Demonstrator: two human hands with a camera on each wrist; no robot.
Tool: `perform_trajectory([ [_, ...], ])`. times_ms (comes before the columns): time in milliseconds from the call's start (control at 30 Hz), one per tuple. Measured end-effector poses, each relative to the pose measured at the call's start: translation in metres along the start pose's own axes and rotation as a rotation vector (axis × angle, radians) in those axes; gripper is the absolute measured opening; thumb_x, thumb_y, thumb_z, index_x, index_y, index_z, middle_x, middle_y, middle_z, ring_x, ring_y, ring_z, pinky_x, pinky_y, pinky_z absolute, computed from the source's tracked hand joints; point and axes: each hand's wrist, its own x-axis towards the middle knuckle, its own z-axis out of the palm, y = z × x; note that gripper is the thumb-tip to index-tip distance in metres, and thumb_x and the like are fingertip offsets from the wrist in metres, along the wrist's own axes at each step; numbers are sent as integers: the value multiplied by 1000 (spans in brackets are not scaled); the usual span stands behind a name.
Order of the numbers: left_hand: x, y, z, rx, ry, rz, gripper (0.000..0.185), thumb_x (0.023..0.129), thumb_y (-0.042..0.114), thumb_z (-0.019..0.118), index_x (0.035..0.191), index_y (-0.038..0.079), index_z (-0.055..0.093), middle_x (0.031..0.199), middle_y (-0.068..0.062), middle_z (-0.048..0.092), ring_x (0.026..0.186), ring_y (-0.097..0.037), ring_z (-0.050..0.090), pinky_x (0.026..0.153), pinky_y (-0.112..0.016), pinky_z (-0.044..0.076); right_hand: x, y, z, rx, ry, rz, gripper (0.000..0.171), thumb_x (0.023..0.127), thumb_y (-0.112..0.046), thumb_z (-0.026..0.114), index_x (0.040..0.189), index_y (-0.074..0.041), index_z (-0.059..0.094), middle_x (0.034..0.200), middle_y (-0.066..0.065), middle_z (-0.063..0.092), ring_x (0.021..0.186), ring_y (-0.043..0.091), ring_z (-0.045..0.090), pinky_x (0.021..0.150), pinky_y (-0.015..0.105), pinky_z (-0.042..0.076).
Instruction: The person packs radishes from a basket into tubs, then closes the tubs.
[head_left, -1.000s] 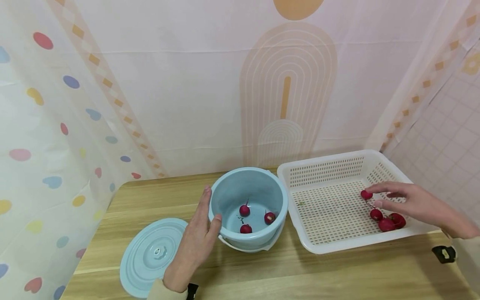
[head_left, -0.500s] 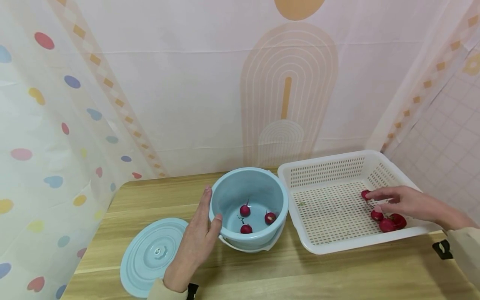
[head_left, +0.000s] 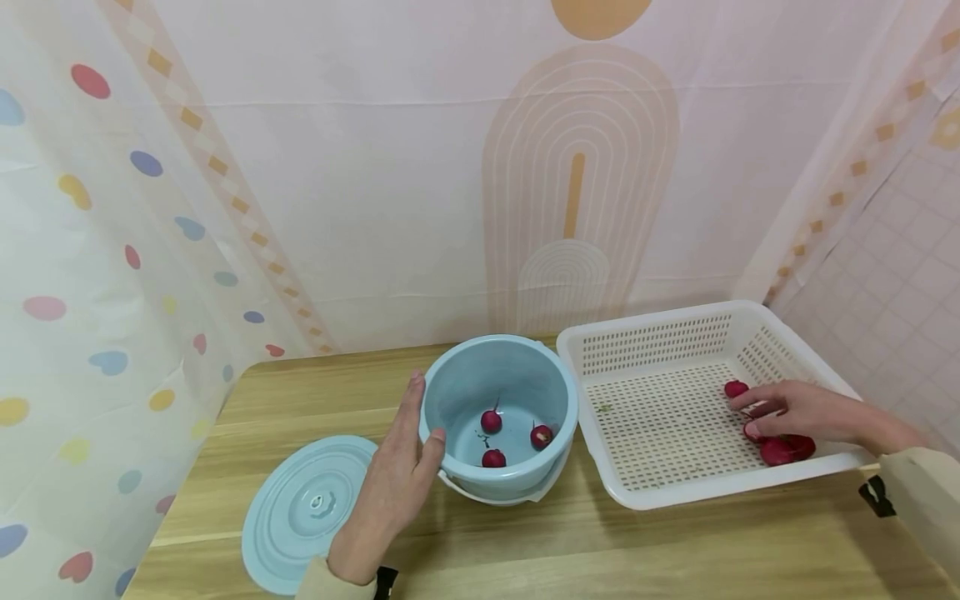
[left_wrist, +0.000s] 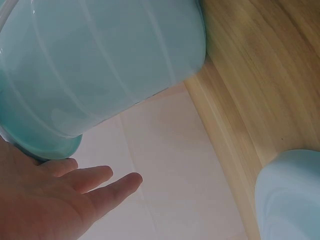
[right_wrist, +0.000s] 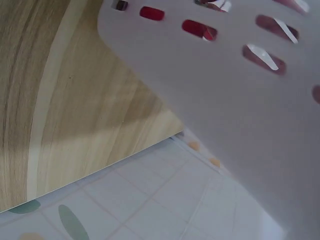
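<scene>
My left hand [head_left: 393, 479] lies with straight fingers against the left side of a light blue bucket [head_left: 498, 487], its thumb at the near rim; the left wrist view shows these fingers [left_wrist: 117, 192] extended by the rim. Three red radishes [head_left: 491, 421] lie inside the bucket. My right hand [head_left: 813, 412] reaches into a white perforated basket [head_left: 637, 492], fingers bent over a small radish [head_left: 748, 431] that they partly cover. I cannot tell whether they grip it. Larger radishes [head_left: 780, 450] sit under the palm, and another radish [head_left: 735, 388] lies beyond the index finger.
A round light blue lid [head_left: 300, 508] lies on the wooden table [head_left: 570, 542] left of the bucket. The bucket's white handle [head_left: 480, 500] hangs down in front. Basket and bucket stand side by side, before a patterned curtain [head_left: 405, 208] at the back.
My right hand has come lower and nearer among the radishes, its thumb and fingers closer together over the small one. My left hand has stayed at the bucket.
</scene>
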Motion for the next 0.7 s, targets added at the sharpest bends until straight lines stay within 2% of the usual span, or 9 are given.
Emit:
perform_trajectory([
  [167,0,0,0,-7,1,-3,70,108,29,47,167,11,15,172,-8,18,154,-33,28,118,-57,31,1,-1,1,-57,-22,34,38,93,-27,77,125,-6,73,127,25,67,113,29,60,85,32,51],
  [333,-1,1,0,-9,4,-3,70,108,29,47,167,11,16,172,-8,19,154,-33,28,118,-57,31,1,-1,2,-58,-43,49,38,93,-23,77,125,-4,73,127,26,66,112,32,60,83,31,51],
  [500,0,1,0,-9,5,-5,70,108,29,48,167,11,16,172,-9,20,154,-33,28,118,-57,31,0,3,4,-50,-50,6,33,93,-20,76,122,-6,74,125,21,68,107,19,57,81,24,48],
  [700,0,0,0,-7,8,3,70,107,27,48,167,10,16,172,-10,20,153,-34,29,118,-57,31,1,9,7,-67,-43,-68,27,92,-18,77,118,-10,75,121,14,70,104,2,54,82,22,47],
])
